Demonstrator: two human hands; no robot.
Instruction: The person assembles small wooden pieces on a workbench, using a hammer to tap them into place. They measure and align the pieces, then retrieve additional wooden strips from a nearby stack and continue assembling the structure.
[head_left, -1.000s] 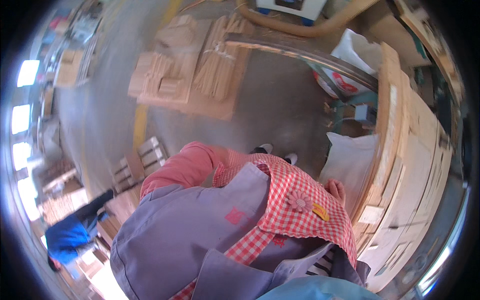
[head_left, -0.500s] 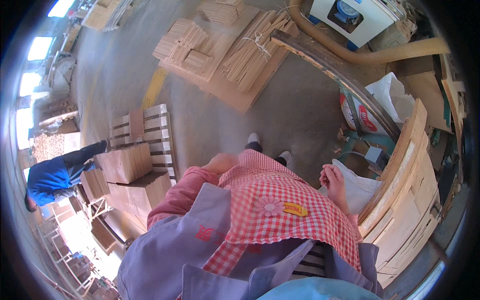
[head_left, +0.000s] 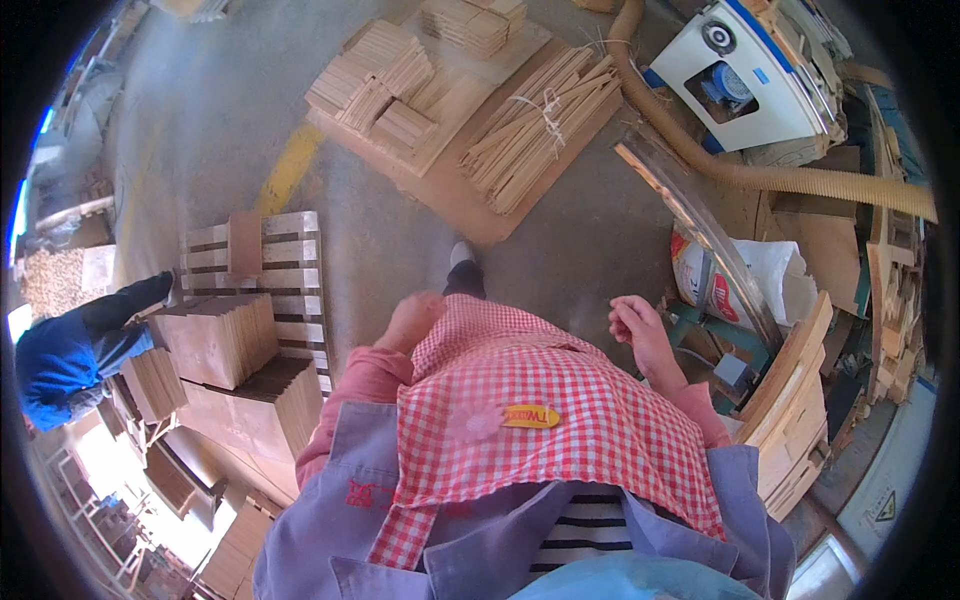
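My left hand point(head_left: 415, 318) hangs at the left side of my red-and-white checked apron point(head_left: 540, 400), close to its edge. Motion smears its fingers, so their state is unclear. On the other side, my right hand point(head_left: 640, 328) is held out from the apron with its fingers loosely curled in, and nothing shows in them. It is nearest to a white printed sack point(head_left: 735, 275) and a dark-topped rail point(head_left: 700, 235) on the right. One of my shoes point(head_left: 461, 254) shows ahead of the apron on the concrete floor.
Ahead, a board holds stacked wooden pieces point(head_left: 375, 75) and a tied bundle of strips point(head_left: 540, 130). At left are a pallet point(head_left: 300, 245), stacked panels point(head_left: 220, 335) and a person in blue point(head_left: 70, 360). At right, a ribbed hose point(head_left: 780, 178), a white machine point(head_left: 740, 75) and leaning wood point(head_left: 790, 390).
I have stepped forward, with one shoe now showing instead of two. The panels and the sack sit lower in view. My right hand has swung forward, away from the apron.
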